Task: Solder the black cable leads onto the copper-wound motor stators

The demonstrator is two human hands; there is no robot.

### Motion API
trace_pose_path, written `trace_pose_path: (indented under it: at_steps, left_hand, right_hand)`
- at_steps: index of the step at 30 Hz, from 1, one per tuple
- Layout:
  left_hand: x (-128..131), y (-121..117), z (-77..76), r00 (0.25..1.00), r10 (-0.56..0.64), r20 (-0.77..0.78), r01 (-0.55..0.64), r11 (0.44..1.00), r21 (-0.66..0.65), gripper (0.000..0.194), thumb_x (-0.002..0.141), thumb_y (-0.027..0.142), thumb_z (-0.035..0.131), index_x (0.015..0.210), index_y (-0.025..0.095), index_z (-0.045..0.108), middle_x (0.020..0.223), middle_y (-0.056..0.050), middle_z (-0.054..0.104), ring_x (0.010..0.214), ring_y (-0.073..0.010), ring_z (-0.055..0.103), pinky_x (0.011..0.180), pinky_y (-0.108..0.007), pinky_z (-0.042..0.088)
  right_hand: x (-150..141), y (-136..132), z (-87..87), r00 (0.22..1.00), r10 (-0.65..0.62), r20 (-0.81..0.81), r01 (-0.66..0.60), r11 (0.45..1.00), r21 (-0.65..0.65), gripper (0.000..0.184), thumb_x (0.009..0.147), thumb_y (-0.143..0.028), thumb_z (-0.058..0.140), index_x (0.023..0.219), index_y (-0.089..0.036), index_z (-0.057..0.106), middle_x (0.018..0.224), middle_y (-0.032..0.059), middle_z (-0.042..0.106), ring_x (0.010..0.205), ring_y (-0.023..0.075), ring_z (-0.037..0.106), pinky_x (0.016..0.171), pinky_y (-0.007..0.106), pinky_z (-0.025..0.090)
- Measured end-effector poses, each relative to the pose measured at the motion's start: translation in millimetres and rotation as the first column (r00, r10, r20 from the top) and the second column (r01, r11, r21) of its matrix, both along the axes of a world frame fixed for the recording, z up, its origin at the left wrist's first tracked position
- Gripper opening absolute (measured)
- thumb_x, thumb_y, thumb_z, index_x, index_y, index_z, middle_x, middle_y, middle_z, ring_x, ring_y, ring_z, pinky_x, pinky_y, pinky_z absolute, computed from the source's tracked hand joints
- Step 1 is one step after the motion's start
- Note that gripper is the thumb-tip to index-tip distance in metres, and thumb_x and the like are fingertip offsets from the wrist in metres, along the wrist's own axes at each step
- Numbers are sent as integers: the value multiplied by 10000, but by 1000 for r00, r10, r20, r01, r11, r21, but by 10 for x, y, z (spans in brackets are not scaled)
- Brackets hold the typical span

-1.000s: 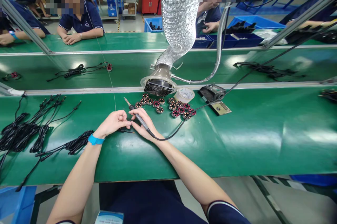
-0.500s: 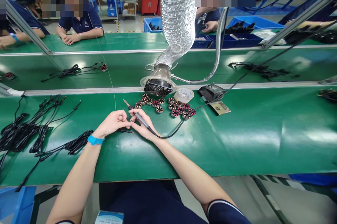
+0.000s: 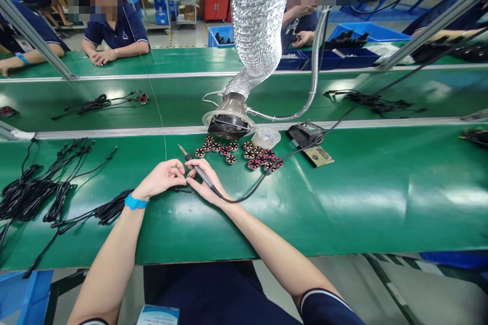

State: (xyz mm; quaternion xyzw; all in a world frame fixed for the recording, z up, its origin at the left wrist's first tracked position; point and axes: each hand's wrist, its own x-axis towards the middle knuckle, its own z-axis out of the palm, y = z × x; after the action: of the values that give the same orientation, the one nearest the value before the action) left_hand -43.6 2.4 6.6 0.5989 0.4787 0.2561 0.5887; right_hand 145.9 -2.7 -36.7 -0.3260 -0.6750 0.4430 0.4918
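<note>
Head view, and I've got the right hand (image 3: 209, 186) with its grip closed around the soldering iron (image 3: 202, 175), tip angled up and leftward above the green table (image 3: 343, 208). Right alongside, the left hand (image 3: 164, 179) curls its fingers near the right fingertips, a thin wire (image 3: 165, 148) running down to it, but I can't tell whether that grip is closed on anything; just below lies a black cable end (image 3: 184, 190), and beyond sit the round coil parts (image 3: 249, 154).

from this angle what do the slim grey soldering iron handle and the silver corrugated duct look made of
The slim grey soldering iron handle seems plastic or rubber, fairly dull, showing only soft highlights. The silver corrugated duct looks like shiny metal foil, going by crinkled glints between its ridges.
</note>
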Motion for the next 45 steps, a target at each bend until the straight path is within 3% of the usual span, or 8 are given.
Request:
trace_pose_path:
  at_steps: [14,18,22,29,33,36,41,45]
  left_hand:
    - [5,10,38,994,35,-104,-32,999,26,357,735,374,745,1002,138,732,807,-65,754,731,-189,676,715,-304,514]
    - [-11,31,-2,993,-6,-117,14,997,74,333,806,447,677,936,151,759,867,-75,766,844,-215,678,825,-320,505]
    - [-24,51,-41,991,-37,-130,52,992,116,352,854,481,620,808,158,750,850,-72,756,847,-212,664,838,-306,487]
    - [22,31,2,991,47,-126,-37,996,80,302,790,446,695,842,153,742,759,-57,733,732,-181,649,711,-272,479]
    - [52,16,50,986,75,-150,-56,991,122,315,759,467,713,791,155,729,727,-57,729,685,-178,634,666,-269,473]
    - [63,21,45,973,98,-207,-64,984,168,340,744,500,714,788,163,728,731,-56,732,674,-183,632,637,-265,464]
    - [84,49,15,958,144,-246,-94,975,203,426,729,593,686,789,173,720,744,-64,733,722,-218,650,675,-287,482]
    - [71,67,-26,943,137,-302,-74,975,211,488,742,642,639,819,166,716,769,-68,730,755,-227,647,692,-290,473]
  right_hand:
    - [6,-11,52,984,-179,-1,179,983,27,368,800,-149,630,1145,-273,595,932,15,603,955,180,623,862,332,535]
    - [6,-17,54,984,-176,1,176,983,51,334,833,-149,602,1144,-272,598,953,23,603,972,184,620,913,354,523]
    - [0,-24,45,986,-164,-9,164,985,46,348,834,-147,603,1156,-278,594,968,18,593,922,168,632,914,347,524]
    - [-3,-28,58,987,-157,-26,157,988,9,363,822,-154,619,1162,-279,588,994,18,582,856,150,641,876,333,551]
    - [-9,-25,60,984,-175,-14,176,984,29,358,809,-142,620,1139,-279,600,947,12,583,839,151,634,835,313,569]
    - [-28,-15,36,980,-198,1,198,980,1,361,787,-123,617,1118,-266,613,1036,19,548,741,100,622,756,263,580]
    - [-51,17,-39,983,-184,-10,182,980,-77,395,770,-110,624,1138,-253,593,1081,4,492,615,27,587,683,224,582]
    - [-47,-9,-68,988,-149,41,150,988,-37,430,776,-88,608,1175,-246,572,1119,14,482,631,29,601,667,218,576]
